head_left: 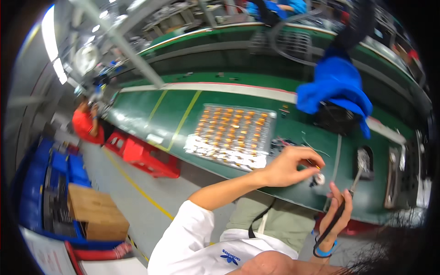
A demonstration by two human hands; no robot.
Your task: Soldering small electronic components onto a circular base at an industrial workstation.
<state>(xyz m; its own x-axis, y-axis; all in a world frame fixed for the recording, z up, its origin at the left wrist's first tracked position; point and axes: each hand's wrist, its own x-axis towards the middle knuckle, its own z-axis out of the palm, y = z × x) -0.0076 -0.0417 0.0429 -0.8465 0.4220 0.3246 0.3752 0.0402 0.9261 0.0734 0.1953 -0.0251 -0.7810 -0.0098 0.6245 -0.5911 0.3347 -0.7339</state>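
My left hand [292, 167] is over the green bench with thumb and fingers pinched on a small orange part [317, 167]. Just below its fingertips sits a small round white part with dark bits [319, 179]. In my right hand [340, 211], nearer the bench's front edge, is a soldering iron [354, 184] with a black cord. Its metal tip points up at a black dish [364, 163] with silvery contents; whether they touch I cannot tell. To the left of my left hand lies a clear plastic tray [273, 123] of several orange coil-like parts in rows.
Small dark parts [280, 144] lie beside the tray. A blue cloth-covered object [337, 82] stands at the back. At far right are metal racks [412, 169]. Red stools [149, 158] and a cardboard box [98, 211] are left; a person in red [87, 121] sits farther off.
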